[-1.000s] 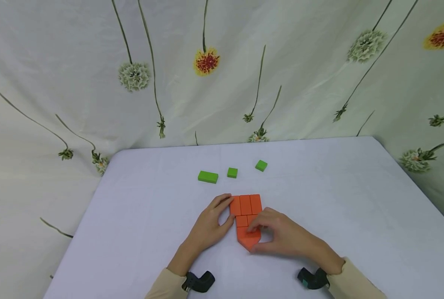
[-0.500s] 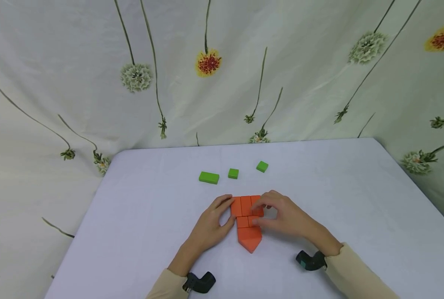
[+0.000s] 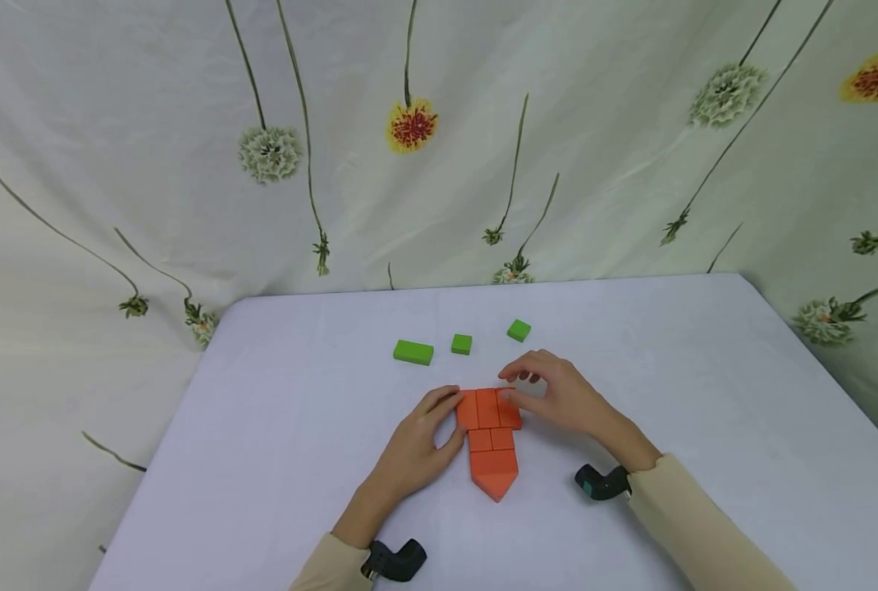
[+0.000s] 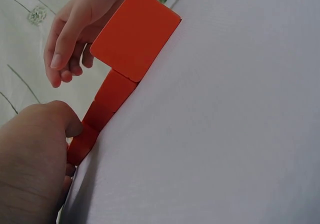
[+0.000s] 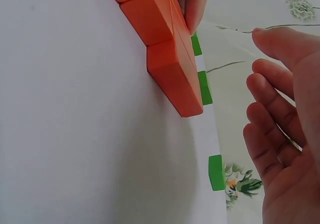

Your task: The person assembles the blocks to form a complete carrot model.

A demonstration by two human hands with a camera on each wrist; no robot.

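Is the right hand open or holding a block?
Open: the right hand shows loosely bent fingers holding nothing, beside the orange blocks.

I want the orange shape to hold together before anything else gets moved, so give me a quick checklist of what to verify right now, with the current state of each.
1. Left hand steadies the flat orange block arrangement at its left edge: ok.
2. Right hand holds nothing, thumb by the top right orange block: ok.
3. Orange blocks sit flush, no visible gaps: ok.
4. Long green rectangular block lies free on the white table: ok.
5. Two small green square blocks lie apart from the orange shape: ok.
6. Whether the orange blocks are joined together: cannot tell.
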